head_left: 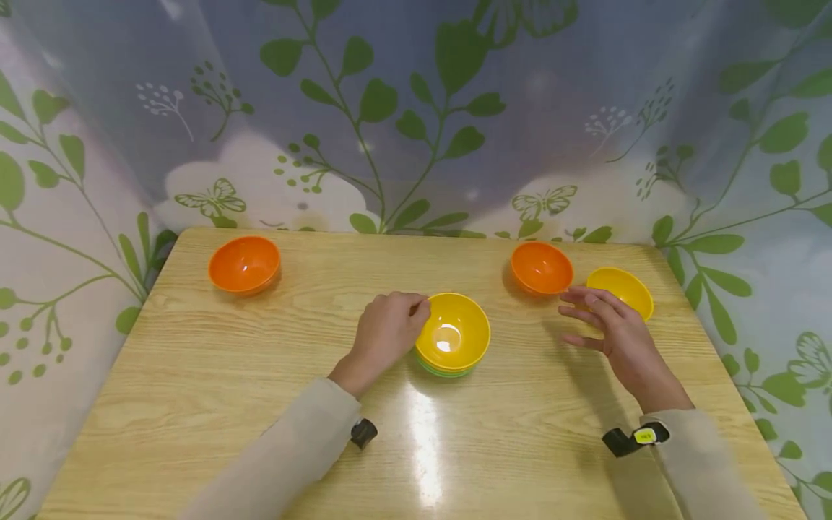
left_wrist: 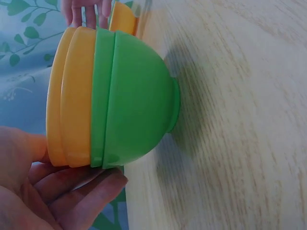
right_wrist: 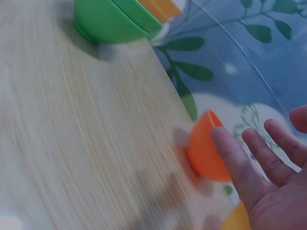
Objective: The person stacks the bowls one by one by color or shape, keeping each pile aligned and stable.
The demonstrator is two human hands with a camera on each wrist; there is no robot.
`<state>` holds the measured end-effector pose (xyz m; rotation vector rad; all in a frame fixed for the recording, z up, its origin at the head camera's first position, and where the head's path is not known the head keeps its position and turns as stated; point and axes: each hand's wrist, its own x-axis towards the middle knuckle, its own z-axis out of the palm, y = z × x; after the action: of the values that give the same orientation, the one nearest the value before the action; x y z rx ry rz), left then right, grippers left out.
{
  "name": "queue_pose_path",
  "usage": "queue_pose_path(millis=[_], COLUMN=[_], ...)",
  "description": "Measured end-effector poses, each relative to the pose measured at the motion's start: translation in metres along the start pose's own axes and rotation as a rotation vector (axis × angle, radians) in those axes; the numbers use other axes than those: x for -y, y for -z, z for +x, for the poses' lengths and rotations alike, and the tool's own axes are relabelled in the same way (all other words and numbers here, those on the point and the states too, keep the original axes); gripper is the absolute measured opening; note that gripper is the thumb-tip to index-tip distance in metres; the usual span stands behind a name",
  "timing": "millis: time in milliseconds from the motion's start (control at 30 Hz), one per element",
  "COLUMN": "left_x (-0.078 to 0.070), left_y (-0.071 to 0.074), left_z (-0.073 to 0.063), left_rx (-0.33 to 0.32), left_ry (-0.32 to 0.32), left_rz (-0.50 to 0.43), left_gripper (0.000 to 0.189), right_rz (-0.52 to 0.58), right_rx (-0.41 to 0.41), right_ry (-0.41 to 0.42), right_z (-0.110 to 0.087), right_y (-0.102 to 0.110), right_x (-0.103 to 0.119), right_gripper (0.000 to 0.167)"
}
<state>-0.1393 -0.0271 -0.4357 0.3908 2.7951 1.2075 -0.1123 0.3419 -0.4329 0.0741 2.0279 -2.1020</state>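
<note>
My left hand (head_left: pixel 391 328) is at the left rim of a stack of nested bowls in mid-table. Its thumb is at the rim of the top yellow bowl (head_left: pixel 453 332), and its fingers (left_wrist: pixel 84 191) curl along the outside. Yellow bowls sit over green bowls (left_wrist: pixel 136 100) in this stack, which stands upright on the table. To the right, my right hand (head_left: pixel 617 339) is held above the table with fingers spread and nothing in them. Near its fingertips are an orange bowl (head_left: pixel 542 268) and a single yellow bowl (head_left: pixel 620 290), partly hidden behind the hand.
Another orange bowl (head_left: pixel 245 265) stands at the far left of the wooden table (head_left: pixel 214 375). A curtain (head_left: pixel 403 144) printed with leaves and butterflies hangs along the back edge and both sides. Each wrist carries a black strap.
</note>
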Motion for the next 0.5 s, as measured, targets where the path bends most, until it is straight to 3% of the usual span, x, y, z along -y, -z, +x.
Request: queue_pose_path(millis=[300,500], left_x=[-0.001,0.000], left_y=[0.004,0.003], left_z=[0.000,-0.001], left_rx=[-0.013,-0.005], left_ry=[-0.021,-0.026], left_rz=[0.020,0.006], left_gripper=[0.050,0.041], right_rz=[0.119,0.178], right_rx=[-0.063,-0.116], right_ry=[0.022,0.010], right_z=[-0.006,-0.007], right_y=[0.034,0.052], right_x=[0.010,0.010], right_gripper=[0.032,0.024])
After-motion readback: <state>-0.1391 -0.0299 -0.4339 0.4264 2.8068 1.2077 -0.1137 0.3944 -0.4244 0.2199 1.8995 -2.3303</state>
